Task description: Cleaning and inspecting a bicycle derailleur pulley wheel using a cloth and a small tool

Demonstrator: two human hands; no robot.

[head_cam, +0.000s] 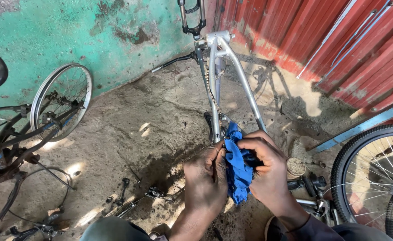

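- A dark bicycle (13, 143) with a spoked wheel (62, 100) is seen well to the left of the left hand, leaning by the green wall (71, 35).
- Small metal parts (138, 198) are scattered on the dirt floor (152, 120), just left of the left hand.
- The left hand (205, 178) is closed, its fingers (216, 154) gripping the left edge of a blue rag (237, 172) against a tube of the frame.
- The blue rag is held between the two hands, at the lower end of a silver bicycle frame (223, 76) that extends away from them.
- The right hand (263, 167) is clenched on the right side of the rag.
- A small round tin (295, 167) is set just right of the right hand.
- A tyred wheel (370, 174) stands further right, below a red corrugated wall (330, 40).
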